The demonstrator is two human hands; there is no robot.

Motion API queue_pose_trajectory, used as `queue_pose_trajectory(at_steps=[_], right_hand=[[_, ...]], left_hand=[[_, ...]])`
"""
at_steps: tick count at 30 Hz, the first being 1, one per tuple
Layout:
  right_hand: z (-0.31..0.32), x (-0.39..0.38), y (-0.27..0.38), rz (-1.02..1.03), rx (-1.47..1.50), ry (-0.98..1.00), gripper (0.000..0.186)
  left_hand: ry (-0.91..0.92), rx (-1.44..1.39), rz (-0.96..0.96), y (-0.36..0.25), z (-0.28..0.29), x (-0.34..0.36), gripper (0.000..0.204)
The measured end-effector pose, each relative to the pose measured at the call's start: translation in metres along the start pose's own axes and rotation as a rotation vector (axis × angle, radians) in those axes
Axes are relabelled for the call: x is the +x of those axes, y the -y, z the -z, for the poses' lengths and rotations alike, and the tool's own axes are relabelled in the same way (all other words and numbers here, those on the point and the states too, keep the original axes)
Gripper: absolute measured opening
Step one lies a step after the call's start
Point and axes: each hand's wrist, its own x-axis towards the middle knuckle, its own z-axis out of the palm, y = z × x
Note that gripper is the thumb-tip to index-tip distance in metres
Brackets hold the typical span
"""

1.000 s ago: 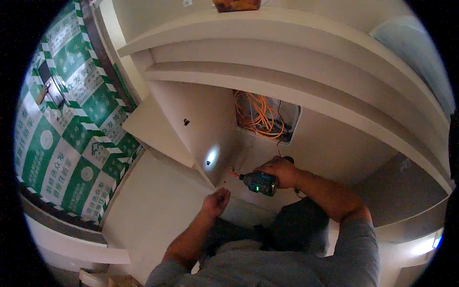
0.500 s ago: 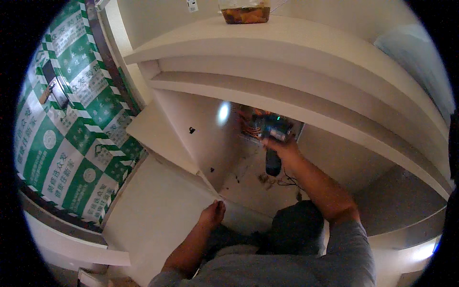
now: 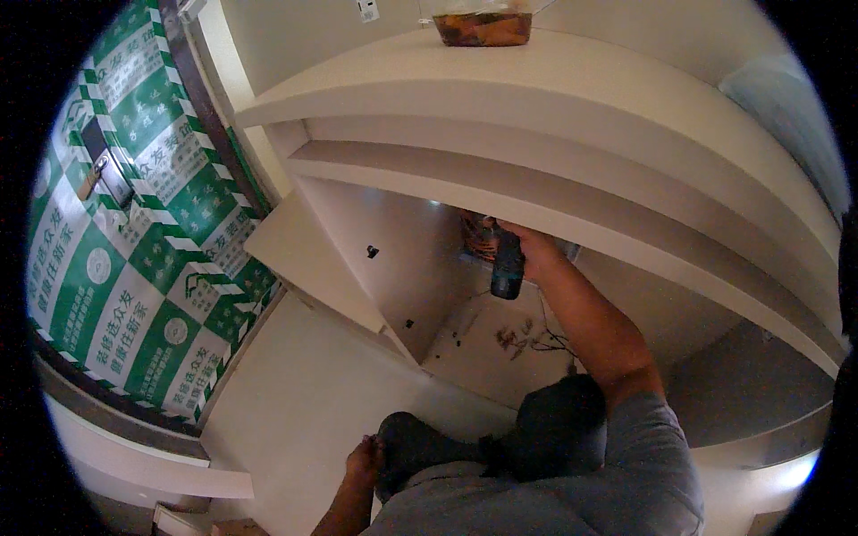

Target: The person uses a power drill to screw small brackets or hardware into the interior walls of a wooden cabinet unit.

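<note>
My right hand (image 3: 527,246) is wrapped around the handle of a dark cordless drill (image 3: 508,266), its arm stretched into an open cabinet. The drill's front end is partly hidden under the cabinet's upper rail. Orange wires (image 3: 476,239) bunch in a recessed box on the cabinet's back wall, just left of the drill. My left hand (image 3: 365,459) is low beside my knee, its fingers curled together; whatever they may hold is too small to make out. Dark loose wires (image 3: 550,339) and scattered debris (image 3: 514,341) lie on the cabinet floor below the drill.
The cabinet's side panel (image 3: 371,223) carries small black fittings, and a door panel (image 3: 313,259) stands out to the left. Overhead, the countertop edge (image 3: 572,94) juts out, with a container of brown contents (image 3: 483,29) on top. A green-and-white covered door (image 3: 152,295) is at far left.
My right hand has pushed the drill farther up and in, under the rail. The bright light spot on the side panel has nearly gone. My left hand has dropped lower and left.
</note>
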Motion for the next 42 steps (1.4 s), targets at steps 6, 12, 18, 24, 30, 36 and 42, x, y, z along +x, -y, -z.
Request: queue_pose_trajectory(at_steps=[6,12,18,24,30,36,42], right_hand=[[-0.027,-0.009,0.005,-0.007,-0.099,-0.015,0.029],[-0.008,0.006,0.002,0.048,0.045,0.087,0.027],[-0.018,0.007,0.003,0.017,0.046,0.071,0.025],[-0.015,0.007,0.003,0.021,-0.115,0.041,0.024],[-0.007,0.005,0.001,0.026,-0.042,0.170,0.025],[-0.013,0.005,-0.004,0.018,-0.145,0.029,0.029],[-0.022,-0.005,0.003,0.008,-0.143,0.039,0.030]], left_hand=[[0.052,-0.725,0.248,-0.053,-0.004,-0.003,0.025],[0.048,-1.034,0.305,-0.052,-0.024,0.033,0.021],[-0.012,-0.571,0.023,-0.032,-0.023,0.028,0.023],[0.011,-1.243,0.571,-0.021,-0.024,0.036,0.024],[-0.029,-1.224,0.565,-0.046,-0.021,0.029,0.023],[-0.061,-1.316,0.608,-0.050,-0.019,0.028,0.020],[-0.005,-1.362,0.589,-0.039,-0.021,0.030,0.016]])
